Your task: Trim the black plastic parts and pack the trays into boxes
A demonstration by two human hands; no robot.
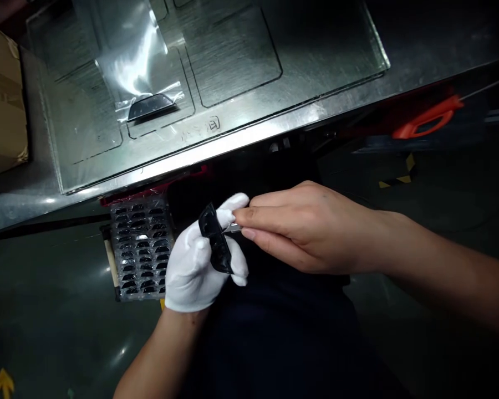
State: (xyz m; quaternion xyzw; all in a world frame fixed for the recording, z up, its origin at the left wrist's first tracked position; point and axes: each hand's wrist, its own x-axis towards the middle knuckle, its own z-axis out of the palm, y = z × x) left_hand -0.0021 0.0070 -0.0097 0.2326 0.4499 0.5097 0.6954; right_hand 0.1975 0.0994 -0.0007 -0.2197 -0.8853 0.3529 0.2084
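Observation:
In a white glove, my left hand [197, 266] is closed around a small black plastic part [216, 241], a trapezoid-shaped piece with a hollow, ribbed face turned up. My bare right hand [295, 227] meets the gloved fingertips at the part's right side. Its thumb and fingers pinch a thin, shiny flat piece [234, 228], whose kind I cannot tell; most of it is hidden by the fingers. On the table above, another black part [152, 106] lies at the mouth of a clear plastic bag [133, 66].
A glass sheet [237, 113] covers part of the metal table [424, 83]. Below the edge, at left, a clear tray [141, 249] holds rows of black parts. A cardboard box [2, 105] stands far left; an orange-red handled tool [428, 119] is at right.

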